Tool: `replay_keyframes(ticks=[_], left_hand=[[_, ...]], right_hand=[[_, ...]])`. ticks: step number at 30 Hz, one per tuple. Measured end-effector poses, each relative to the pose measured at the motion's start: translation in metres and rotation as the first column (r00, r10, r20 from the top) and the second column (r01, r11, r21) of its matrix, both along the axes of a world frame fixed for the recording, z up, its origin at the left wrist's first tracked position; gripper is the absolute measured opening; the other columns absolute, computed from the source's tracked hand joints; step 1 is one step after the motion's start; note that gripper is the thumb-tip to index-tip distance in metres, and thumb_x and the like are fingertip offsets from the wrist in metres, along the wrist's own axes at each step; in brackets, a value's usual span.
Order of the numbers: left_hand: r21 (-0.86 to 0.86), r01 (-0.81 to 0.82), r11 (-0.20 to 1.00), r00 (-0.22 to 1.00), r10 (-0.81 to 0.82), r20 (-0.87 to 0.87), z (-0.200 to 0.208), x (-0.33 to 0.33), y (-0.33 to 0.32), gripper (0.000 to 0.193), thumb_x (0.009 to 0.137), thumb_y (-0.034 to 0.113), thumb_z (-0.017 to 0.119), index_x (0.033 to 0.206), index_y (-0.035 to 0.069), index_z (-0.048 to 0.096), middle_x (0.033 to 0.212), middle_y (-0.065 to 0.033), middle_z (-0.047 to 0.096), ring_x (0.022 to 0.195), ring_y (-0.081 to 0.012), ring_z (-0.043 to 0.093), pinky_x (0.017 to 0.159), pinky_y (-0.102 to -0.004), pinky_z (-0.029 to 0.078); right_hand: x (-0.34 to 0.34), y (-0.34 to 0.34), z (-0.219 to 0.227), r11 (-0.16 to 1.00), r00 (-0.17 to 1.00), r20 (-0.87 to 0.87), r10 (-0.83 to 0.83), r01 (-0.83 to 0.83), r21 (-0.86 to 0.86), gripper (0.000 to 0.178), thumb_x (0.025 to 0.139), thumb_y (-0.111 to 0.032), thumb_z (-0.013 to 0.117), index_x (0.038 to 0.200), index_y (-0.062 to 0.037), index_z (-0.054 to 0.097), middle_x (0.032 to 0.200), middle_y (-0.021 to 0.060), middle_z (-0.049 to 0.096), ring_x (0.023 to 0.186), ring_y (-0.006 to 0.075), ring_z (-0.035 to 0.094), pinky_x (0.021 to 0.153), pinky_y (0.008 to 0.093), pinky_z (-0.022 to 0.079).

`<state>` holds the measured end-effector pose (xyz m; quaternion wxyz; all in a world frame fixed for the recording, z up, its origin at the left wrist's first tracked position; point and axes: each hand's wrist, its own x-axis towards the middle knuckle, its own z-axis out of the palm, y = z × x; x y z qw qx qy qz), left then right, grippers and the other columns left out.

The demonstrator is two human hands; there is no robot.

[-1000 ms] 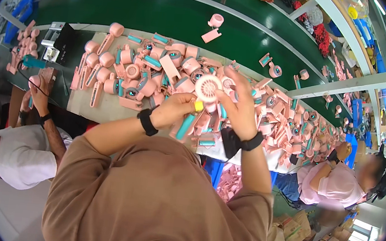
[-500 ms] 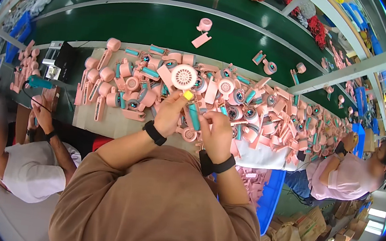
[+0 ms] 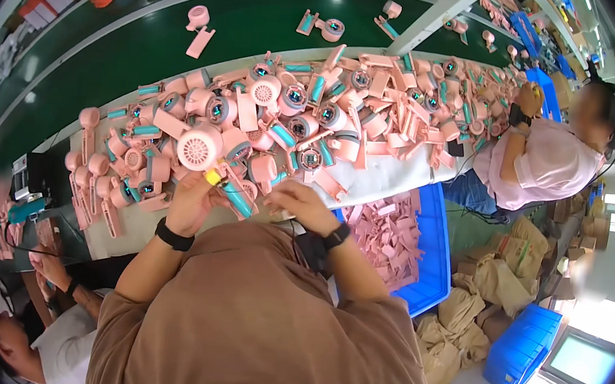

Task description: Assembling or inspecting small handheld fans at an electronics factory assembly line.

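Note:
My left hand (image 3: 192, 203) is closed on a pink handheld fan (image 3: 197, 147), its round slotted grille facing up. A small yellow piece (image 3: 212, 177) shows at the fingertips; whether it is worn or held I cannot tell. Below the grille, a teal cylinder (image 3: 237, 199) lies along the fan's opened handle. My right hand (image 3: 306, 207) is just right of that cylinder, apart from it, with fingers curled together; whatever they pinch is hidden. Beyond both hands spreads a heap of pink fan parts (image 3: 264, 93), many with teal cylinders and exposed round heads.
A blue bin (image 3: 431, 270) of pink pieces stands beside the table at right. Beyond the heap runs a green conveyor (image 3: 142, 48) carrying a few fans. Co-workers sit at right (image 3: 547, 155) and left (image 3: 62, 350). Brown sacks (image 3: 459, 323) lie on the floor at right.
My view has turned to the right, so the heap and hands appear farther left and more of the bin shows. My right hand has drawn back from the teal cylinder.

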<state>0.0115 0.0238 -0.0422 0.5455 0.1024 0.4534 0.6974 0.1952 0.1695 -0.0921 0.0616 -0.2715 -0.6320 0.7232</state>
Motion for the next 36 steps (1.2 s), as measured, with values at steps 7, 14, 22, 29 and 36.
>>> replay_keyframes(ticks=[7, 14, 22, 29, 36], left_hand=[[-0.047, -0.008, 0.999, 1.000, 0.008, 0.018, -0.022, -0.007, -0.005, 0.027, 0.089, 0.017, 0.052, 0.111, 0.002, 0.053, 0.098, -0.0053, 0.060, 0.070, -0.0106, 0.054, 0.058, -0.0228, 0.044], [-0.062, 0.072, 0.995, 0.997, -0.074, -0.029, -0.017, -0.003, -0.003, 0.024, 0.089, 0.023, 0.054, 0.106, 0.006, 0.055, 0.095, -0.0014, 0.059, 0.075, -0.0089, 0.053, 0.063, -0.0228, 0.043], [-0.096, 0.052, 0.994, 0.999, -0.052, 0.002, -0.018, 0.001, -0.004, 0.025, 0.089, 0.023, 0.053, 0.106, 0.005, 0.055, 0.096, -0.0016, 0.059, 0.076, -0.0099, 0.054, 0.065, -0.0243, 0.044], [-0.064, 0.027, 0.998, 0.999, -0.025, 0.023, -0.011, 0.006, 0.004, 0.024, 0.090, 0.022, 0.052, 0.106, 0.005, 0.056, 0.099, -0.0008, 0.059, 0.084, -0.0092, 0.054, 0.071, -0.0249, 0.044], [-0.008, 0.094, 0.996, 0.993, -0.093, 0.075, -0.018, 0.006, 0.004, 0.025, 0.091, 0.021, 0.051, 0.110, 0.005, 0.054, 0.102, -0.0022, 0.060, 0.089, -0.0112, 0.057, 0.075, -0.0275, 0.046]], right_hand=[[0.075, 0.043, -0.050, 0.365, 0.861, 0.204, -0.466, -0.023, 0.931, 0.040, 0.064, -0.016, 0.070, 0.100, -0.0062, 0.054, 0.086, 0.0094, 0.057, 0.085, 0.0291, 0.053, 0.080, 0.0415, 0.039], [0.063, 0.053, -0.060, 0.409, 0.787, 0.473, -0.395, -0.311, 0.858, 0.055, 0.064, -0.016, 0.069, 0.114, -0.0083, 0.047, 0.093, 0.0131, 0.057, 0.085, 0.0312, 0.052, 0.070, 0.0406, 0.045], [0.087, 0.049, -0.096, 0.670, 0.753, -0.102, -0.650, 0.631, 0.392, 0.048, 0.069, 0.000, 0.064, 0.112, -0.0050, 0.042, 0.102, 0.0090, 0.054, 0.101, 0.0226, 0.050, 0.085, 0.0324, 0.044], [0.096, 0.026, -0.116, 0.667, 0.667, -0.081, -0.741, 0.744, 0.034, 0.060, 0.074, 0.006, 0.061, 0.125, -0.0042, 0.032, 0.123, 0.0135, 0.040, 0.105, 0.0208, 0.048, 0.089, 0.0313, 0.043], [0.102, 0.030, -0.097, 0.236, 0.275, 0.060, -0.960, 0.903, -0.360, 0.054, 0.081, 0.002, 0.054, 0.129, -0.0061, 0.031, 0.116, 0.0119, 0.043, 0.099, 0.0206, 0.052, 0.079, 0.0306, 0.049]])
